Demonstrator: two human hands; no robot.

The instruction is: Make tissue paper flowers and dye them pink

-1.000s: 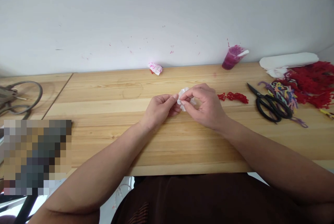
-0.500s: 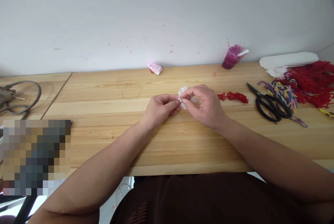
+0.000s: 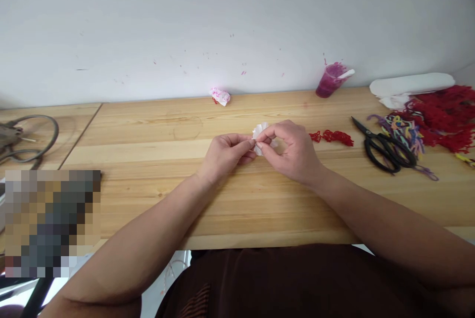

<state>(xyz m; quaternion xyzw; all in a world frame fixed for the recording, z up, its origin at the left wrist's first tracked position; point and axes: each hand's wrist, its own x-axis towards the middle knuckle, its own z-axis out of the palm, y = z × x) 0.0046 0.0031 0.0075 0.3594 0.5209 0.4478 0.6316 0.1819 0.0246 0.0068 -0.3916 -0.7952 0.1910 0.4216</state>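
Between my hands, above the middle of the wooden table [image 3: 237, 209], is a small piece of pleated white tissue paper [image 3: 261, 130]. My left hand [image 3: 230, 155] pinches it from the left with thumb and forefinger. From the right, the thumb and forefinger of my right hand [image 3: 291, 150] close on the same tissue, their tips almost meeting the left ones. Part of the tissue is hidden behind my right fingers. A short bundle of red yarn [image 3: 337, 137] lies on the table just past my right hand.
Black-handled scissors [image 3: 386, 150] lie at right beside multicoloured yarn scraps [image 3: 403, 132] and a red yarn heap [image 3: 445, 115]. Behind are a white roll [image 3: 411, 83] and a purple-stained cup [image 3: 328, 81]. A pink-stained tissue [image 3: 220, 95] rests near the wall; a grey cable [image 3: 55, 130] curls at left.
My fingertips have shifted slightly on the tissue, and its pleats look a little more spread at the top. Both arms stay nearly in place.
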